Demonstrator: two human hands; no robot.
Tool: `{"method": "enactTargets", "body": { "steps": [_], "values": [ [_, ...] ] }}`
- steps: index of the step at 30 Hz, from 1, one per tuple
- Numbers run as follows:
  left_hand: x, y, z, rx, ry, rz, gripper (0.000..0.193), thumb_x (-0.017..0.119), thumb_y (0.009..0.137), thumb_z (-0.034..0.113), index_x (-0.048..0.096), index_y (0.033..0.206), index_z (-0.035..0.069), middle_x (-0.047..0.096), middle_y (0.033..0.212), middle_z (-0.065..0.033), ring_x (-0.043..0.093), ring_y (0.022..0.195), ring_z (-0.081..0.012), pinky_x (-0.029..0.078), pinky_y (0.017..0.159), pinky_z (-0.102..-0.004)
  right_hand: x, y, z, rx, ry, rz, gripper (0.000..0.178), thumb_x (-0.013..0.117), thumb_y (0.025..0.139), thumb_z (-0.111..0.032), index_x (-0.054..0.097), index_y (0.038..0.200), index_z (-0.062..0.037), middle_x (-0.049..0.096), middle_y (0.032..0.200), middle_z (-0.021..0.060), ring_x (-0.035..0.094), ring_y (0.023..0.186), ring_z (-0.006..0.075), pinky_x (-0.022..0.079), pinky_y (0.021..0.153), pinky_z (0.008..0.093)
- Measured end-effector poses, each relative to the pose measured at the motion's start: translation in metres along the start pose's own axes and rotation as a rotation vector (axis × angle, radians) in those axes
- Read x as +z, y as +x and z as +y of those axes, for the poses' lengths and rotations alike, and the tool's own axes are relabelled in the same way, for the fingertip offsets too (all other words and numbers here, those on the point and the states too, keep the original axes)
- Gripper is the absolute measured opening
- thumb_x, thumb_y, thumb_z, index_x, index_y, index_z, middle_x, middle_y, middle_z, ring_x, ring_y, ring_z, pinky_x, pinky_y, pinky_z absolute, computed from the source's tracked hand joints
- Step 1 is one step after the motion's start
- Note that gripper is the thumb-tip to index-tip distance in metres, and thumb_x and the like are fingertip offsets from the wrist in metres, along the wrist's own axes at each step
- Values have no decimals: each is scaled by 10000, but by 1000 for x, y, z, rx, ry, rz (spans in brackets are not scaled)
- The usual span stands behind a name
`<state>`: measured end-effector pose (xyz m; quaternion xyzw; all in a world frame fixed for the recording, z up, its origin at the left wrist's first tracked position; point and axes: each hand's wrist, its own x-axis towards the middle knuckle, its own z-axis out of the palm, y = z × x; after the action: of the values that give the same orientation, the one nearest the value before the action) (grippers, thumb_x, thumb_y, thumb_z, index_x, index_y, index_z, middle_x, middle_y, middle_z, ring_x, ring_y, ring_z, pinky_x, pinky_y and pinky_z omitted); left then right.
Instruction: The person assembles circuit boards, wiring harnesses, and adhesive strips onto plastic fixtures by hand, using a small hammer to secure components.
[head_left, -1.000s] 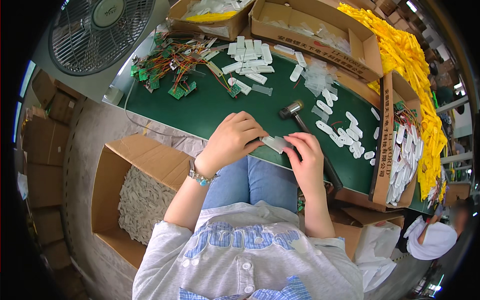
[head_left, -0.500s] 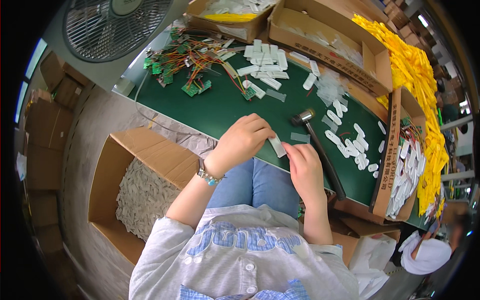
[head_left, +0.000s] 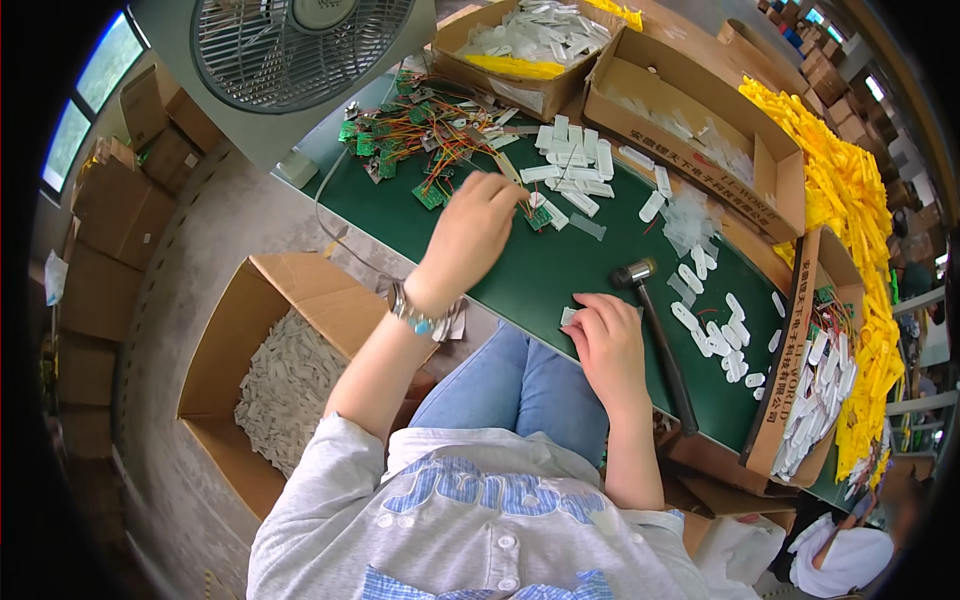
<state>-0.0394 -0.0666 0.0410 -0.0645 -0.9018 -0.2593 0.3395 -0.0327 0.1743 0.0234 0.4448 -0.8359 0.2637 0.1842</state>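
My left hand [head_left: 472,236] is over the left part of the green table, fingers bent and drawn together. Its fingertips are beside a small green circuit board [head_left: 541,216] with red and yellow wires; whatever they may pinch is hidden. Near the table's front edge, my right hand [head_left: 607,345] has its fingers curled down on a pale plastic piece [head_left: 568,316], of which only one end shows. Just right of that hand lies a hammer [head_left: 663,350] with a black handle. A heap of wired circuit boards [head_left: 385,140] is beyond my left hand, beside stacked white plastic casings [head_left: 575,165].
White oval parts [head_left: 735,325] and clear plastic strips [head_left: 690,220] lie on the right. Cardboard boxes [head_left: 690,165] line the far side, with yellow pieces [head_left: 835,190] behind. A fan [head_left: 300,50] stands far left; a carton of small grey pieces [head_left: 290,390] is left of my lap.
My left hand has let go of the pale plastic piece and moved left, away from my right hand, to the wired boards. My right hand's fingers have curled down. The whole view has shifted.
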Motion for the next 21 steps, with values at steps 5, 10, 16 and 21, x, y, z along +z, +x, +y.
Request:
{"method": "enactTargets", "body": {
  "steps": [5, 10, 16, 21],
  "values": [
    [3, 23, -29, 256, 231, -145, 204, 692, 761, -11, 691, 950, 64, 618, 960, -88, 573, 965, -285, 498, 851, -388, 1, -1, 0, 36, 41, -6, 231, 780, 736, -95, 589, 860, -55, 645, 1054, 78, 611, 1000, 288, 467, 842, 428],
    [2, 40, -31, 177, 3, -152, 172, 684, 796, -17, 693, 956, 46, 633, 959, -86, 614, 896, -265, 515, 803, -339, 1, -2, 2, 48, 48, 12, 226, 776, 742, -90, 587, 860, -53, 645, 1047, 78, 610, 997, 285, 468, 836, 427],
    [-13, 48, -5, -244, -625, 206, 108, 634, 939, 33, 645, 1033, -19, 653, 1018, -46, 638, 928, -117, 529, 814, -262, 0, -2, 1, 54, 65, 9, 229, 774, 742, -88, 586, 864, -47, 648, 1042, 80, 609, 998, 282, 471, 836, 424],
    [-19, 48, 5, -383, -1230, 304, 186, 577, 1007, 136, 593, 1097, -25, 656, 1054, -118, 651, 955, -179, 538, 870, -305, -1, -2, 1, 65, 67, 4, 229, 772, 739, -82, 586, 866, -42, 648, 1042, 80, 608, 995, 282, 474, 838, 421]
  ]
}}
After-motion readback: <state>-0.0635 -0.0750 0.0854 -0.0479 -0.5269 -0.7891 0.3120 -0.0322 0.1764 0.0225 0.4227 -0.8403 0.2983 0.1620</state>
